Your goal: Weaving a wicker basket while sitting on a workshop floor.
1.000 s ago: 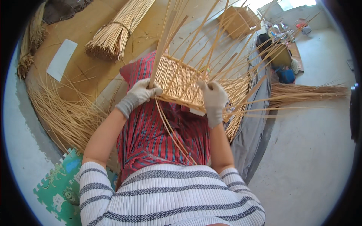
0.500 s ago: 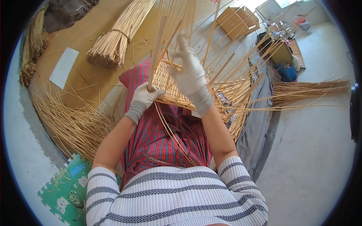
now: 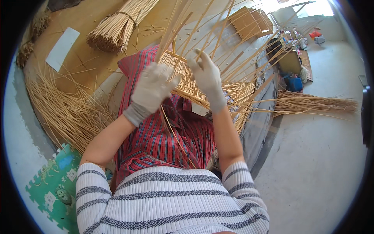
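A partly woven wicker basket panel [image 3: 182, 74] lies tilted across my lap, long upright rods [image 3: 222, 29] fanning out from it. My left hand [image 3: 152, 87], in a pale knitted glove, is over the panel's near left corner. Motion smears its fingers, and whether they hold anything is unclear. Over the right part of the weave is my right hand [image 3: 207, 78], gloved too. Its fingers are bent and apart, thumb toward the weave, with nothing visible between them. Loose thin strands [image 3: 173, 134] hang from the near edge onto the red striped cloth [image 3: 156, 136] over my lap.
Loose wicker rods [image 3: 70, 113] spread at the left, beside a green foam mat [image 3: 58, 191]. A tied bundle [image 3: 117, 29] and a white sheet [image 3: 63, 48] lie beyond. Another bundle [image 3: 315, 103] rests at the right. A cardboard box [image 3: 251, 23] stands at the back.
My left hand has left its closed hold at the panel's left corner and moved up and right, blurred. My right hand has come down slightly, its raised fingers now bent. The view has shifted a little.
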Motion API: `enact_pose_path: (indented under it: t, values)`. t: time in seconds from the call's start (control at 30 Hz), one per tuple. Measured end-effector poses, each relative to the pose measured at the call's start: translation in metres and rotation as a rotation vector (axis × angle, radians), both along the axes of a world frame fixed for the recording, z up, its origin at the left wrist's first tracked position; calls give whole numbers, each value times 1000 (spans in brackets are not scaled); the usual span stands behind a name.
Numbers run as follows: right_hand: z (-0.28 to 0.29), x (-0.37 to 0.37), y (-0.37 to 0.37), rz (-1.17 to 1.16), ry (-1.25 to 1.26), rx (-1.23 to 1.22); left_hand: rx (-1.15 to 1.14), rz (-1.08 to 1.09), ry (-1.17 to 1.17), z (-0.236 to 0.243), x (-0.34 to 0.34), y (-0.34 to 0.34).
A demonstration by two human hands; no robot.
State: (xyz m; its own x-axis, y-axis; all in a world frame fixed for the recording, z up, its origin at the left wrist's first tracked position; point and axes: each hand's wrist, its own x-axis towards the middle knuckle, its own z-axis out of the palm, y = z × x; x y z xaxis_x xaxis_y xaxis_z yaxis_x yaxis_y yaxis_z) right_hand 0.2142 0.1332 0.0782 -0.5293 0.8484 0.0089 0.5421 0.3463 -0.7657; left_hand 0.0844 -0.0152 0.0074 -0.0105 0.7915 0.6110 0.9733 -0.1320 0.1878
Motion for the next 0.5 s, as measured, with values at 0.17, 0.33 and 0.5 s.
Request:
enact_pose_path:
  t: [0.17, 0.33, 0.5]
  values:
    - [-15, -45, 52, 110, -187, -300, -261, -249, -31, -49, 19, 39]
    - [-44, -42, 35, -45, 42, 122, -351, -250, -20, -55, 20, 35]
    - [-50, 77, -19, -89, 58, 572, -62, -183, -31, -74, 14, 36]
